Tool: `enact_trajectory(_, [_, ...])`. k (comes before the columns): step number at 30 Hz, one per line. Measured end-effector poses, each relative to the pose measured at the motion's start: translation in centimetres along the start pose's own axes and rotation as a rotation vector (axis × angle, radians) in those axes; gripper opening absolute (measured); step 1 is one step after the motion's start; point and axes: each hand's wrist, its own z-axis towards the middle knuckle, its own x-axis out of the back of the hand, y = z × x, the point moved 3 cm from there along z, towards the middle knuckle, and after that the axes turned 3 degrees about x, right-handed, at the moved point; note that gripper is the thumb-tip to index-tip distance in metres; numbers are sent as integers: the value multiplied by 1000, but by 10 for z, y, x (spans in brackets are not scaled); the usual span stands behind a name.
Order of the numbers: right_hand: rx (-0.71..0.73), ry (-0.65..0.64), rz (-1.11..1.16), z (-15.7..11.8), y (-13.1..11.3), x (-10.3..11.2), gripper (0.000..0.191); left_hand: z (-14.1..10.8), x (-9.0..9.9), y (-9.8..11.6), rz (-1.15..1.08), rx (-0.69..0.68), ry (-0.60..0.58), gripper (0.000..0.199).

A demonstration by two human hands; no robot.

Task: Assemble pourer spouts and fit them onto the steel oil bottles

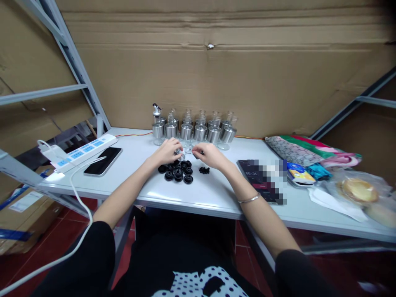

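My left hand (167, 151) is closed, fingers curled around a small clear piece (182, 156) whose kind I cannot make out. To its right, my right hand (208, 153) is pinched, with a small dark spot at the fingertips too small to name. Black round stopper-like caps (178, 175) lie in a group below my left hand. Below my right hand sits a little pile of tiny black pieces (204, 170). Behind both hands stand several glass bottles with metal sleeves (200, 133), in rows. The leftmost carries a silver and black pourer (156, 111).
A power strip (83, 152) and a phone (103, 161) with a white cable are at left. On the right lie a second phone (258, 177), partly blurred, a colourful cloth bag (309, 150), small packets (299, 173) and bagged bread (360, 190). Cardboard (216, 74) walls the back.
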Motion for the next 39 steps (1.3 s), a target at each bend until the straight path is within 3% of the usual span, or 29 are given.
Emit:
enact_trajectory(7, [-46, 20, -3, -2, 5, 5, 17, 0, 2, -2, 71, 9, -6, 9])
enact_trajectory(13, [-56, 92, 41, -1, 8, 13, 18, -2, 18, 16, 59, -106, 292, 10])
enact_trajectory(18, [-128, 136, 348, -3, 1, 22, 22, -10, 24, 34, 19, -224, 432, 13])
enact_trajectory(23, [-190, 145, 707, -4, -2, 20, 27, -11, 18, 40, 5, -247, 395, 15])
enact_trajectory(28, [-185, 150, 796, -4, -6, 17, 30, -11, 13, 47, -1, -282, 362, 16])
enact_trajectory(35, [-176, 116, 720, -4, -5, 14, 32, -10, 12, 46, 25, -249, 336, 12])
enact_trajectory(39, [-169, 69, 367, -5, 6, 18, 21, -8, 10, 34, 22, -216, 317, 16])
